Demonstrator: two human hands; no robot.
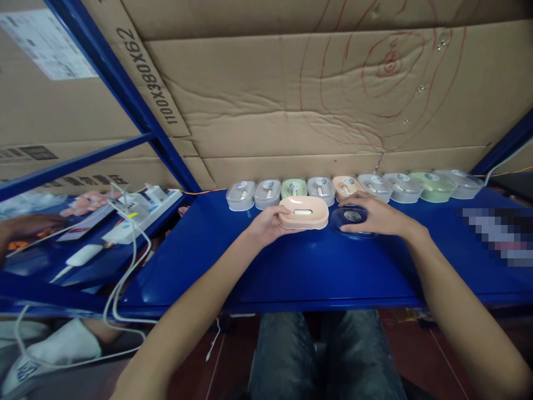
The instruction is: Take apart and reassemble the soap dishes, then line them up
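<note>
My left hand point(270, 225) is closed round the left end of a peach oval box point(306, 216), with its thumb on top beside a white slot-shaped piece in the middle. The box is held above the blue table. To its right, my right hand point(377, 214) grips a clear plastic lid point(353, 222) with a round sticker on it, thumb at the near side and fingers over the far side. Lid and box are apart. Behind them stands a row of similar boxes with clear covers, among them a grey box point(241, 195), a green box point(293, 189) and another peach box point(345, 186).
A blue table point(266, 272) spans the front, backed by a cardboard wall point(250, 100). At left, beyond a blue frame post point(125, 83), lie a white power strip point(137, 216) and cables. Another person's hand point(33, 228) is there. A blurred patch covers something at the right.
</note>
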